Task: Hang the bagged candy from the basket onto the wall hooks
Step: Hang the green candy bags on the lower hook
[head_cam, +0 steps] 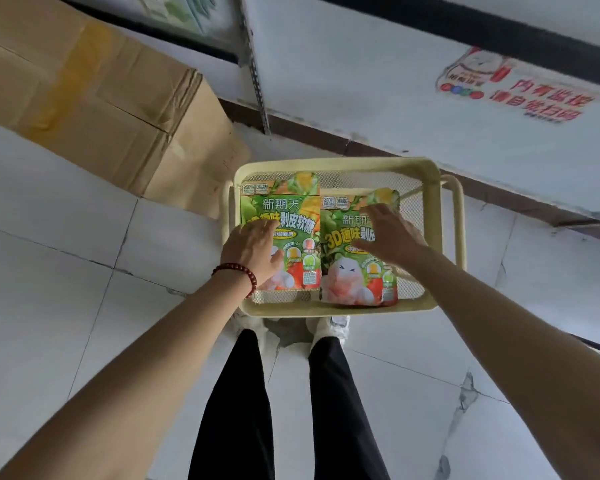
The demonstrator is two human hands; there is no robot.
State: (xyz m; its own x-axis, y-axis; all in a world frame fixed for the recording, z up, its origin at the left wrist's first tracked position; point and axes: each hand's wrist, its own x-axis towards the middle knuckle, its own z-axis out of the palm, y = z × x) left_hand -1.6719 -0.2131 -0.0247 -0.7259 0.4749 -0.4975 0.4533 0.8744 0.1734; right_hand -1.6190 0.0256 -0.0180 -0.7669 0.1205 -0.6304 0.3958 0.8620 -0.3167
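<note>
A yellow mesh basket point(336, 309) stands on the white tiled floor point(66, 244), close to the bottom of the wall. Inside it, two green bags of candy lie flat, side by side and face up. The left bag point(291, 216) lies a little farther from the person, and the right bag point(347, 282) overlaps its edge.

The left hand point(253, 247) rests on the near left part of the left bag, with the fingers rather straight and the thumb laid across the picture on the front. The right hand point(385, 233) is spread over the upper part of the right bag with the fingers apart and not curled; I cannot tell if it really presses the bag. The two hands are apart, one for each bag.

A dark red bead bracelet point(238, 276) sits on the left wrist. A big cardboard box point(84, 98) stands on the floor at the left of the basket. On the wall there is a sticker point(534, 95) with red characters.
</note>
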